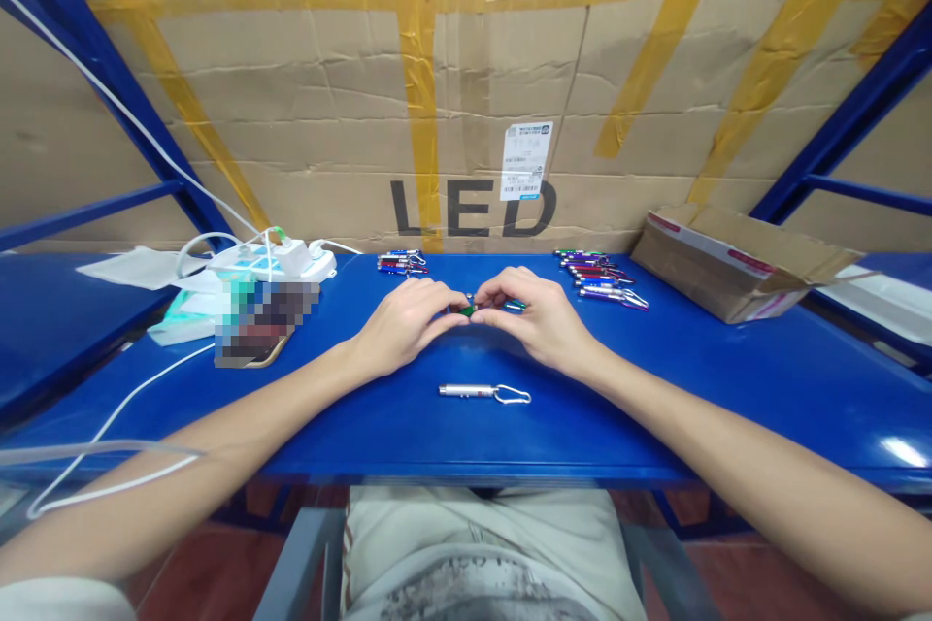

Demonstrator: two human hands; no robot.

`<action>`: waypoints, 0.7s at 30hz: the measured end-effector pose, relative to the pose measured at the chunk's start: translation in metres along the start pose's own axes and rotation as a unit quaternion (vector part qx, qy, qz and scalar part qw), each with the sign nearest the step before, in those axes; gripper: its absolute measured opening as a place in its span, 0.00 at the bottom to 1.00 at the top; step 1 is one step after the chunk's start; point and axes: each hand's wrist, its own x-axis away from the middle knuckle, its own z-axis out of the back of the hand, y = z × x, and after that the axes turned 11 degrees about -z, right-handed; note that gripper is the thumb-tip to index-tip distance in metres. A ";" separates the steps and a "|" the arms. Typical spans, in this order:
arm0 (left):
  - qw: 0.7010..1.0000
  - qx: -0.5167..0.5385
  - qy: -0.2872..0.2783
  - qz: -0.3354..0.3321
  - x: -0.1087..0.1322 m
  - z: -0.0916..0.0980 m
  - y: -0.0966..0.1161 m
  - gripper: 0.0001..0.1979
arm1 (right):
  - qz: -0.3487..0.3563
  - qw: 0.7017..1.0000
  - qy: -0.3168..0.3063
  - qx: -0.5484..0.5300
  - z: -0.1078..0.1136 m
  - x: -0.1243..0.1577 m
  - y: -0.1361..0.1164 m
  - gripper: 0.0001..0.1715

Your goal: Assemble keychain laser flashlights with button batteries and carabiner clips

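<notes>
Green torch (466, 310): tiny, round like a short pen, shiny metal. Pinched at one end by the fingertips of the left hand (408, 320) and at the other end by the fingertips of the right hand (537, 318). Both hands curled shut around it, knuckles up, low over the blue table (728, 388), near its middle. Mostly hidden by fingers, so hard to see more.

Just in front of the hands, nearer the body: silver torch (466, 391), thin and smooth, lying flat, apart from both hands. Hooked to its end, a wire clip (514, 396) shaped like a pear.

At the back of the table, two small heaps of the same little torches in red, blue, purple and silver: left heap (400, 262) behind the left hand, right heap (598, 277) behind the right hand, bigger and more spread out.

Far right: open cardboard box (735, 257), brown, low and tilted. Far left: white power strip (281, 259), and a thin white cable (109, 427) curling over the table edge.

Table top smooth, painted blue, a bit glossy. Behind it, cardboard wall (291, 116), brown and wrinkled, crossed with yellow tape (416, 68), with big dark letters "LED" and a white label (525, 160). Blue bars (859, 107) slanting up on both sides.
</notes>
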 end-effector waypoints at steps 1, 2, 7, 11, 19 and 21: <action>1.000 0.001 -0.002 0.003 0.000 0.000 0.000 0.13 | 0.005 1.000 0.000 0.010 0.000 0.000 -0.001 0.08; 1.000 0.001 -0.005 0.006 0.000 0.000 0.000 0.13 | 0.010 1.000 0.000 0.019 0.001 0.001 -0.002 0.09; 1.000 0.005 -0.014 0.018 0.000 0.000 0.001 0.15 | 0.033 0.998 -0.004 0.050 0.001 0.002 -0.004 0.13; 1.000 0.013 0.001 0.018 0.000 0.001 0.001 0.13 | 0.051 0.997 0.008 0.060 0.005 0.000 -0.002 0.15; 1.000 0.019 0.021 0.009 -0.004 0.006 0.000 0.10 | 0.066 0.993 0.050 0.081 0.011 -0.001 -0.001 0.08; 0.999 0.013 0.025 0.015 -0.003 0.006 -0.001 0.11 | 0.075 0.993 0.030 0.089 0.010 0.000 -0.005 0.08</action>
